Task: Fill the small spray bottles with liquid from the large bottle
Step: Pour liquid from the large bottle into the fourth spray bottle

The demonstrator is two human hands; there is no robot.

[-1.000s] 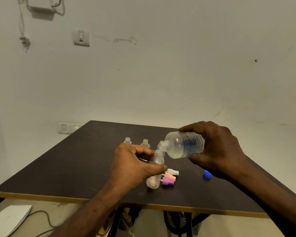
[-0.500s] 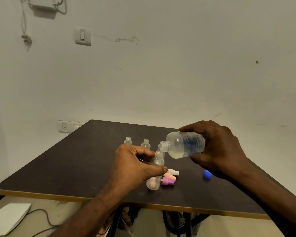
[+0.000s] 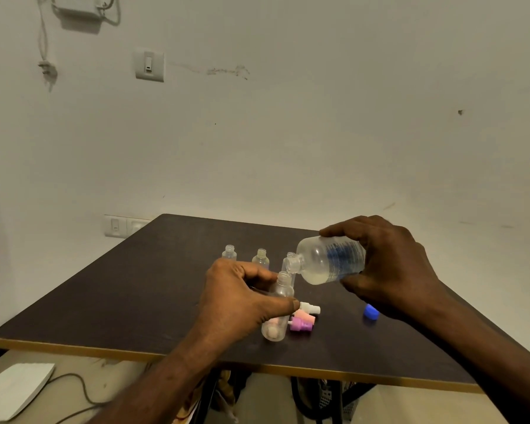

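Two bare forearms, no sleeves, left hand (image 3: 239,298), right hand (image 3: 392,270), no rings

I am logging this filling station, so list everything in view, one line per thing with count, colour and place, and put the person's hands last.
large bottle: 1, clear with blue print, tipped over the held bottle's mouth
held small bottle: 1, clear, tilted, above the table's near middle
other small bottles: 3, clear, uncapped, upright behind the held one
spray tops: 3, white, pale pink and purple-pink, lying right of the held bottle
blue cap: 1, blue, on the table under the right wrist
table: 1, dark brown with a yellow edge
wall switch: 1, white, upper left wall
wall sockets: white, behind the table's far left corner
left hand: grips the held small bottle
right hand: grips the large bottle
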